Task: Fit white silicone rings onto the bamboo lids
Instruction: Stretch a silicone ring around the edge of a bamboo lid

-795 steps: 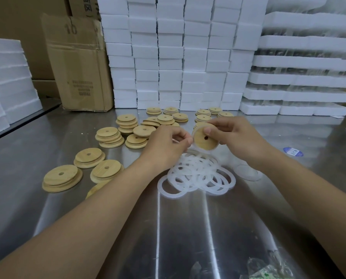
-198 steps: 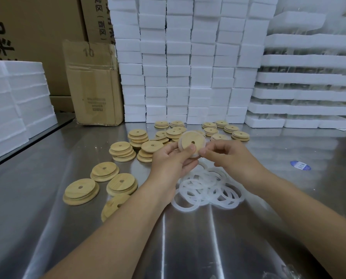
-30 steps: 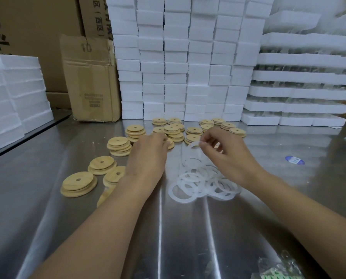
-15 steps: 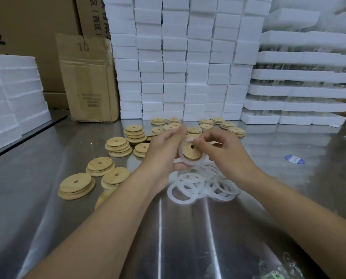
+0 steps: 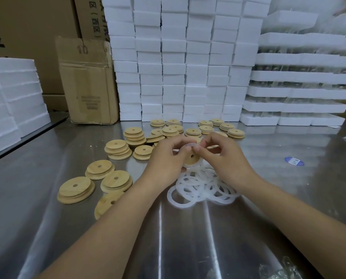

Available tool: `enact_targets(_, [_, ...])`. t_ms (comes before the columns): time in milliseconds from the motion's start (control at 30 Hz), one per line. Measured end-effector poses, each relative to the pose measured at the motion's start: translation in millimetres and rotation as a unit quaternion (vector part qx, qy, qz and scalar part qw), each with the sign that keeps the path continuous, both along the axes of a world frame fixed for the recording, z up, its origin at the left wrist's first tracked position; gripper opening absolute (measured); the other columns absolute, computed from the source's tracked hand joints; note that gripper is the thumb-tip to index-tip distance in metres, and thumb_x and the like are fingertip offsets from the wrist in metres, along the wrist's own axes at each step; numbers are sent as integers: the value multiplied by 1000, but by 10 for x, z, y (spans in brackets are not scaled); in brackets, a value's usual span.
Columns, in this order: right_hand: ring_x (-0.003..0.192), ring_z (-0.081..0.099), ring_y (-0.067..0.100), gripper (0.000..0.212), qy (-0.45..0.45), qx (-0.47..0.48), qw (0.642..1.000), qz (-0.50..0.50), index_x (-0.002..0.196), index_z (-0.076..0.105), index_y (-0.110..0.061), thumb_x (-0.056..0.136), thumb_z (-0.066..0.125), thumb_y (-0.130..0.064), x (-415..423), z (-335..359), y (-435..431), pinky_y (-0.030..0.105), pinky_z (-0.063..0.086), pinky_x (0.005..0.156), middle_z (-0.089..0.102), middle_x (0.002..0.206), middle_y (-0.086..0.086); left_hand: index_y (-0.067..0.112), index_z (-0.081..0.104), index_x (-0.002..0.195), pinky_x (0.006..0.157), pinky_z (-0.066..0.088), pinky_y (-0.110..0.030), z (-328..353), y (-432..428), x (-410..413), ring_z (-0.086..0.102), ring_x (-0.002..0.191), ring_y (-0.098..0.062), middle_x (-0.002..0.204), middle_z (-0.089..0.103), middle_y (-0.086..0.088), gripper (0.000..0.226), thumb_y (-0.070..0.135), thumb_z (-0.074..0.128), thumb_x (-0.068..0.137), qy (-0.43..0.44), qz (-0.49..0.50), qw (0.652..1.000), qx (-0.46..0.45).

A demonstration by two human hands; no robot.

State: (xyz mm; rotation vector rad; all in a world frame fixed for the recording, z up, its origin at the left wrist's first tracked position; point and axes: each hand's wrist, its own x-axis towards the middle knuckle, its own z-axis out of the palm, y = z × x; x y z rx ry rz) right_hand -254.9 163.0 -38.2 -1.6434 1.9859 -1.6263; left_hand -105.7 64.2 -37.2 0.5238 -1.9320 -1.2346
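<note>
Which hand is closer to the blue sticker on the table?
Right. The right hand, pinching the ring, is left of the blue sticker; the left hand, gripping the lid, is farther left.

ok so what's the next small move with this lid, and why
Probably run the fingers round the rim, pressing the silicone ring onto the rest of the bamboo lid. The left hand grips the lid above the pile of loose rings, the right hand pinches the ring at the lid's top edge, and the ring shows only along that upper edge.

White foam blocks (image 5: 180,63) stacked behind a cardboard box (image 5: 87,81) on the steel table (image 5: 188,238).
</note>
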Motion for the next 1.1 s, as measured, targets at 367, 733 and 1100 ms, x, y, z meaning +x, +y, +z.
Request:
enact_targets(367, [92, 74, 14, 10, -11, 12, 1000, 25, 93, 69, -19, 100, 72, -27, -7, -19, 6, 50, 60, 91, 75, 93, -5, 30, 73, 95, 89, 61, -58, -39, -51, 14, 72, 101, -20, 98, 76, 6, 11, 23, 71, 102, -22, 43, 998, -36])
enact_targets(733, [84, 73, 17, 11, -4, 35, 999, 16, 92, 72, -18, 100, 72, -25, -27, -3, 9, 50, 59, 89, 75, 89, -5, 28, 71, 94, 90, 62, -56, -64, -97, 17, 73, 104, -21, 103, 75, 6, 10, 22, 71, 102, -15, 48, 999, -12])
enact_targets(1100, [85, 74, 10, 10, 32, 55, 998, 7, 91, 70, -26, 102, 70, -27, -99, -11, 2, 38, 62, 84, 74, 91, -9, 24, 72, 95, 87, 64, -56, -60, -120, 29, 78, 95, -21, 93, 81, 1, 6, 23, 74, 101, -23, 54, 998, 15])
